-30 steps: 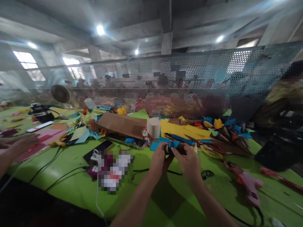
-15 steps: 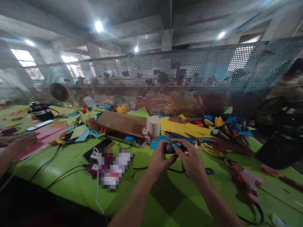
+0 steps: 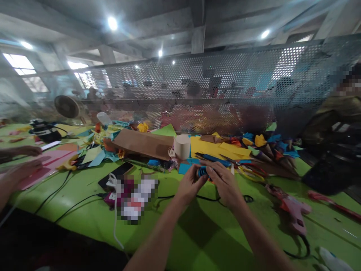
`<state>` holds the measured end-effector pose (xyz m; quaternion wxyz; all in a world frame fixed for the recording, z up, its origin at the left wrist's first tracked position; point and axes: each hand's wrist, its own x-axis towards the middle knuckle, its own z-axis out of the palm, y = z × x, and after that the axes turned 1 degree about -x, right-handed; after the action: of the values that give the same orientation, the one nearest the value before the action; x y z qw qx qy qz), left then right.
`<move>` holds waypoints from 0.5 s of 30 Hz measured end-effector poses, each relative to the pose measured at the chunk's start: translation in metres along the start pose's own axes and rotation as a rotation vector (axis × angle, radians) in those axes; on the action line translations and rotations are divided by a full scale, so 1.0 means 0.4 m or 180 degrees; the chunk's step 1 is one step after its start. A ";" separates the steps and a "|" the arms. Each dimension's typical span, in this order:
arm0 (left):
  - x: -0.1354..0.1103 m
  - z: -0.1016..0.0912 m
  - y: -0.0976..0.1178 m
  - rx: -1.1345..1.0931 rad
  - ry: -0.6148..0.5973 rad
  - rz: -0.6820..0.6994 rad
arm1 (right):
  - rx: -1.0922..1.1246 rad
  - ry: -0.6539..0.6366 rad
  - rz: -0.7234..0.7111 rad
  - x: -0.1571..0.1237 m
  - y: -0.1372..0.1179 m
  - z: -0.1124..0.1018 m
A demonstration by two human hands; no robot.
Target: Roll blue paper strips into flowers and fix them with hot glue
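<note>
Since the frame half a second earlier, the right hand (image 3: 225, 182) had laid its fingers flatter over the blue piece (image 3: 202, 171), and the co-worker's hands (image 3: 26, 169) at the left stood farther apart.

The blue piece was held between both hands near the middle of the bench (image 3: 152, 239), on the near side of a flat blue sheet (image 3: 184, 168). It appeared wound or layered; its right end was covered by fingers. The left hand (image 3: 186, 188) had its grip closed at the piece's left end; the right grip was closed around the other end, with no clear gap at either.

Risk was judged as follows: if either grip slackened, the layers could loosen or skew. Uneven pressure from the thumbs could crease the piece. A black cable (image 3: 208, 197) below the hands could be snagged by a low wrist.

Both forearms rose from the near edge and converged, wrists bent inward, hands apparently lifted over their shadow.

Beyond stood a pale roll (image 3: 182, 147), with yellow sheets (image 3: 207, 147) to its right and brown paper (image 3: 143, 143) to its left. Scissors (image 3: 255, 174) and a pink glue gun (image 3: 296, 214) lay to the right.
</note>
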<state>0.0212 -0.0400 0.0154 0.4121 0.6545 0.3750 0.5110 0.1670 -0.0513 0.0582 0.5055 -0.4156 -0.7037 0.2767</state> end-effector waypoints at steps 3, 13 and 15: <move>0.005 -0.002 0.001 -0.0483 0.0000 -0.0142 | 0.0208 0.0067 0.0149 0.002 0.004 -0.007; 0.006 -0.018 0.018 -0.0894 0.0131 -0.0195 | -0.0089 0.0189 -0.0251 0.006 0.009 -0.010; 0.003 -0.018 0.022 -0.0953 0.0074 -0.0088 | -0.0144 0.0181 -0.0320 0.006 0.006 -0.008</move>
<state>0.0152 -0.0412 0.0251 0.5078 0.5746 0.3083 0.5630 0.1703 -0.0483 0.0583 0.5291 -0.3988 -0.7151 0.2230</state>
